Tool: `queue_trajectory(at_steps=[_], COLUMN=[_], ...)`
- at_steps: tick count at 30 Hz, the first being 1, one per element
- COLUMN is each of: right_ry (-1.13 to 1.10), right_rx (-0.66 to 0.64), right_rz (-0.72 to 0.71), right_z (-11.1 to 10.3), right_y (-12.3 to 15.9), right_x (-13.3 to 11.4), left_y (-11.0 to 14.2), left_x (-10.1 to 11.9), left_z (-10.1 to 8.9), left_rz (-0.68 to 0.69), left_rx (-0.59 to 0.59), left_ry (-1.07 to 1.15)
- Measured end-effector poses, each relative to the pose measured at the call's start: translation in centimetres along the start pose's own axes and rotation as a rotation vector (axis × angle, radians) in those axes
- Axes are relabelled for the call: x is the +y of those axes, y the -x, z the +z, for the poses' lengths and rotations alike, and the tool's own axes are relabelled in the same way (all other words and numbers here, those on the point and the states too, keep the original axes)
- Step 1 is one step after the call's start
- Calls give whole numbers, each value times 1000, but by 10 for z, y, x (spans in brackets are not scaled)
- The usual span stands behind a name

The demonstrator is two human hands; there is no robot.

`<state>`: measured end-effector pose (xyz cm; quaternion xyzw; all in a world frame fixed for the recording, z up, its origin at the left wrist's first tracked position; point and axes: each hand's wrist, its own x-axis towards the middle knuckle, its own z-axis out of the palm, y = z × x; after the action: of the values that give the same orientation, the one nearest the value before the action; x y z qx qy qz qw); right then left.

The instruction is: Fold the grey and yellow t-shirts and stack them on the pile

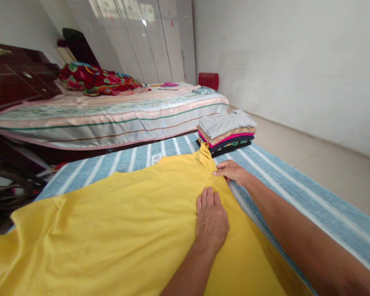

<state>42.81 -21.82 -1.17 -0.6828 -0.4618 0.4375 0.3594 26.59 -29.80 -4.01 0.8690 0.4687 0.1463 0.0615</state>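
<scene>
A yellow T-shirt [117, 222] lies spread over a blue-and-white striped cover, its neckline toward the far side. On the shirt rests my left hand [212, 218], palm down with fingers stretched out flat. My right hand [231, 172] is at the shirt's right edge, just below the sleeve [206, 155], with thumb and fingers closed on the cloth. The fingertips under that edge are partly hidden. Just beyond my right hand stands a stack of folded clothes [227, 127], topped by a grey garment.
The striped cover [283, 181] stretches out to the right. Behind it is a bed [111, 123] with a red floral blanket [95, 80]. A red box [208, 81] stands by the white wall, near a tall wardrobe [148, 41]. At the left edge is a dark wheel [9, 189].
</scene>
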Motion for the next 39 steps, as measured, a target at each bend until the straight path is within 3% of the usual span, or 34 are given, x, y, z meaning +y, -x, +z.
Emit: queue_trajectory(at_steps=[4,14,26,33,39], right_ry=[0,373,650,702,765], right_rx=[-4,293,342,390,406], right_rz=[-16,-203,-399,-296,-185], right_z=[-5,11,27,20,20], right_y=[7,4,26,25,39], right_x=[0,14,22,26,28], left_y=[-1,-1,-3,-10,7], left_x=[-1,-1,-2,-3,-2], left_z=[0,1,-8,-15,-38], left_rz=[12,12,67,82,142], left_rx=[3,-6,-97,-141,-223], left_ry=[-10,-36,-52,-31,53])
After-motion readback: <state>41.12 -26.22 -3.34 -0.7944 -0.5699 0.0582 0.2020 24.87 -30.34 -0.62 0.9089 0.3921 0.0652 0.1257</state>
